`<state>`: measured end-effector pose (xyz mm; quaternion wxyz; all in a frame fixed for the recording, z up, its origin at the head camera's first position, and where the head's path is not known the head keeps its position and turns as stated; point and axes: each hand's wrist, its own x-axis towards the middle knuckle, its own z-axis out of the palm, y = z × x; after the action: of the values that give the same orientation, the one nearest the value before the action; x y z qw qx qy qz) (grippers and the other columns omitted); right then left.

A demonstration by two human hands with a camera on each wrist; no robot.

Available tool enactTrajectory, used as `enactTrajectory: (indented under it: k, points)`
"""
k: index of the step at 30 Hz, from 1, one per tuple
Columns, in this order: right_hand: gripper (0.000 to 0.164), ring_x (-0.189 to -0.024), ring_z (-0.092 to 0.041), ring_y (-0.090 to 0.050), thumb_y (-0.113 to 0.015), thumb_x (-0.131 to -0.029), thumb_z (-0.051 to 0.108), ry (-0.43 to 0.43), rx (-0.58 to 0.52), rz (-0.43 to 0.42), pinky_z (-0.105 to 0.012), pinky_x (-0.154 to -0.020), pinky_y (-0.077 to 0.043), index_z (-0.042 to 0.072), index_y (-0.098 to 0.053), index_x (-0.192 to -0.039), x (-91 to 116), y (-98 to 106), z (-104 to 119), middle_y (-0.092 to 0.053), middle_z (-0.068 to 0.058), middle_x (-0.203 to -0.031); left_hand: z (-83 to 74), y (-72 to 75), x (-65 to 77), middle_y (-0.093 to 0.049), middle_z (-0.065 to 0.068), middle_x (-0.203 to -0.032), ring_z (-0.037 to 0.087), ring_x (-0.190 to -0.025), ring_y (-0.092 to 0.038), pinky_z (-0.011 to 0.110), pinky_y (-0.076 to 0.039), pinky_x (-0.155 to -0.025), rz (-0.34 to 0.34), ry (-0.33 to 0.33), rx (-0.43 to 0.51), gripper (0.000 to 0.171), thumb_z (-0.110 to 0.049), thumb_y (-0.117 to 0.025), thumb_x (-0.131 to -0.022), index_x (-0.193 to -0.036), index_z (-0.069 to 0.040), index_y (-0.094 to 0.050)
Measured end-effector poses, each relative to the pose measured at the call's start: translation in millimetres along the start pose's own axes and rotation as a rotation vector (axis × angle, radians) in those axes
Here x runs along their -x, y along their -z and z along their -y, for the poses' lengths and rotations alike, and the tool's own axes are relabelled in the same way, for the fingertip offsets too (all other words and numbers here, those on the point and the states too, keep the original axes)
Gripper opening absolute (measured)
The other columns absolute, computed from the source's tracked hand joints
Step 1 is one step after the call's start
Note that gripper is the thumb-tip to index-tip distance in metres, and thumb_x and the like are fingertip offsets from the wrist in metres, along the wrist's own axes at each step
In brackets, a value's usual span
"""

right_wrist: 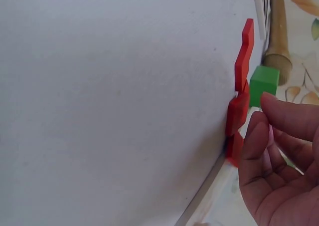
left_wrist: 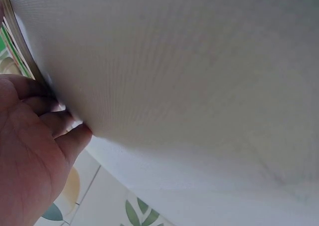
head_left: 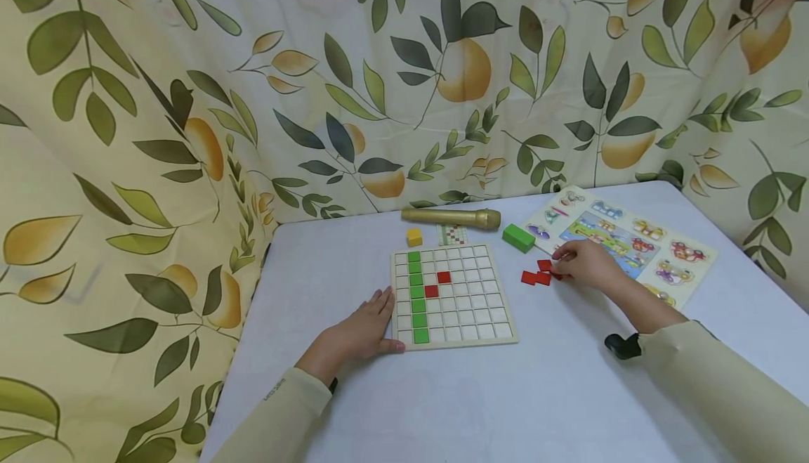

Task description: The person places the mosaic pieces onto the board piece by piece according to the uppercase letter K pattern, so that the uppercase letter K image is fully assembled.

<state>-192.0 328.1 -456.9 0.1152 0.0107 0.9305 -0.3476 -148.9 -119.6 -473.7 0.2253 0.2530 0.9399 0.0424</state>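
A white gridded board (head_left: 468, 312) in a pale frame lies on the table, with a column of green squares (head_left: 418, 306) near its left side and two red squares (head_left: 444, 277) set diagonally. Straight-fingered, my left hand (head_left: 359, 328) rests along the board's left edge, thumb at the near corner. My right hand (head_left: 588, 264) is over a small cluster of red square tiles (head_left: 527, 277) to the right of the board. In the right wrist view its thumb and forefinger (right_wrist: 256, 131) are close together beside the tiles, with no tile visible between them.
Behind the board are a yellow cube (head_left: 413, 237), a small patterned card (head_left: 452, 235) and a gold microphone-shaped object (head_left: 450, 218). A green block (head_left: 518, 238) stands behind the red tiles. A picture puzzle board (head_left: 689, 277) lies at the right. A patterned curtain (head_left: 404, 98) hangs behind the table.
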Motion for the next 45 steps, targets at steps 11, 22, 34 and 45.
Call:
enactTrajectory:
  k: [11, 22, 34, 45]
  points:
    - [0.029, -0.08, -0.024, -0.052, -0.072, -0.092, 0.016, -0.012, 0.02, 0.004, -0.032, -0.065, -0.042, -0.002, -0.066, -0.113, 2.9, -3.8, -13.4, -0.058, -0.008, -0.083, 1.8, -2.2, -2.5, -0.005, 0.007, -0.169, 0.026, -0.154, -0.005, 0.043, -0.019, -0.122, 0.001, 0.008, -0.003, 0.109, -0.064, -0.064, -0.087, -0.161, -0.004, -0.013]
    - [0.022, -0.086, -0.027, -0.053, -0.075, -0.089, 0.012, 0.024, 0.044, -0.017, -0.032, -0.069, -0.046, -0.001, -0.067, -0.105, 2.2, -7.4, -7.3, -0.064, -0.011, -0.093, 2.1, -2.7, -2.3, -0.006, 0.007, -0.169, 0.025, -0.155, -0.005, 0.042, -0.02, -0.122, -0.01, 0.007, -0.002, 0.109, -0.064, -0.065, -0.086, -0.161, -0.005, -0.013]
    - [0.021, -0.079, -0.025, -0.057, -0.065, -0.094, 0.008, 0.072, 0.055, -0.012, -0.031, -0.063, -0.049, -0.003, -0.07, -0.112, 0.3, -1.6, 10.9, -0.065, -0.016, -0.095, 1.1, 0.1, -1.7, -0.005, 0.006, -0.169, 0.025, -0.155, -0.004, 0.042, -0.019, -0.122, -0.003, 0.011, -0.009, 0.109, -0.064, -0.064, -0.087, -0.161, -0.005, -0.012]
    - [0.02, -0.077, -0.025, -0.06, -0.065, -0.097, 0.011, 0.063, 0.014, 0.016, -0.03, -0.064, -0.052, -0.003, -0.068, -0.111, -12.4, -12.0, 39.6, -0.065, -0.016, -0.096, 3.7, -2.9, -3.6, -0.005, 0.005, -0.169, 0.024, -0.155, -0.004, 0.041, -0.019, -0.122, 0.004, 0.011, -0.013, 0.108, -0.065, -0.064, -0.087, -0.162, -0.006, -0.012]
